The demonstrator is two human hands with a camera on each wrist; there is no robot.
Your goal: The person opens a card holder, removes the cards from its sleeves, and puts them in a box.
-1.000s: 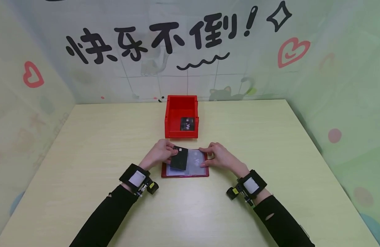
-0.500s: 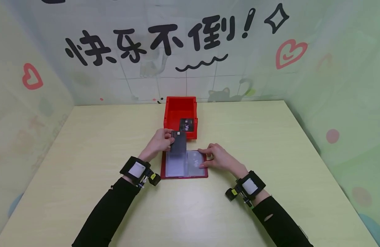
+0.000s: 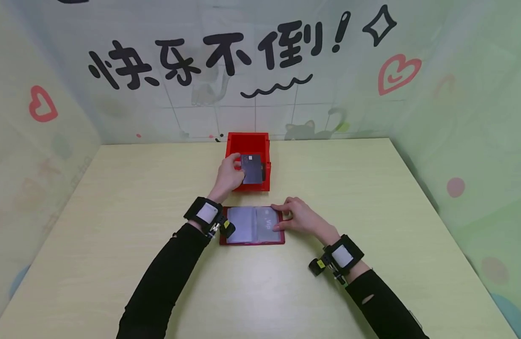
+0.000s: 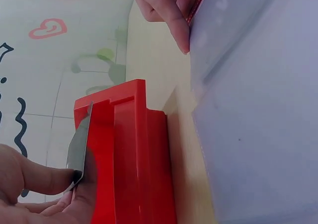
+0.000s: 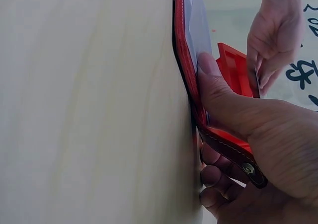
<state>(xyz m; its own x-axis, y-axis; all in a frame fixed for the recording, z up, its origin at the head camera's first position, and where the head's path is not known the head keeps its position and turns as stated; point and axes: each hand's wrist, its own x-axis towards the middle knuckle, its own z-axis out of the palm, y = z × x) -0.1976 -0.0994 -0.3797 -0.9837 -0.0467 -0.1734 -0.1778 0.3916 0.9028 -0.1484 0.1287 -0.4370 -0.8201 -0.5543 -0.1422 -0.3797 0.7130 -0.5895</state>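
Observation:
My left hand (image 3: 229,176) pinches a dark card (image 3: 252,169) between thumb and fingers, over the front part of the red bin (image 3: 249,188). In the left wrist view the card (image 4: 79,147) shows nearly edge-on at the bin's opening. My right hand (image 3: 300,216) grips the right edge of a red card holder (image 3: 241,226), which lies open on the table with clear plastic sleeves. Its right sleeve holds a card with pale lettering; no dark card shows in the left one. The right wrist view shows my thumb on the sleeves and a snap strap (image 5: 233,152) beside my fingers.
Another dark card (image 3: 263,173) lies inside the bin, mostly hidden behind the held one. The bin stands at the back of the pale wooden table (image 3: 158,188), just beyond the card holder. A printed backdrop (image 3: 345,70) rises behind the table and at both sides.
My left hand has drawn the dark card up out of the left sleeve and carried it forward over the bin. My right hand has stayed at the card holder.

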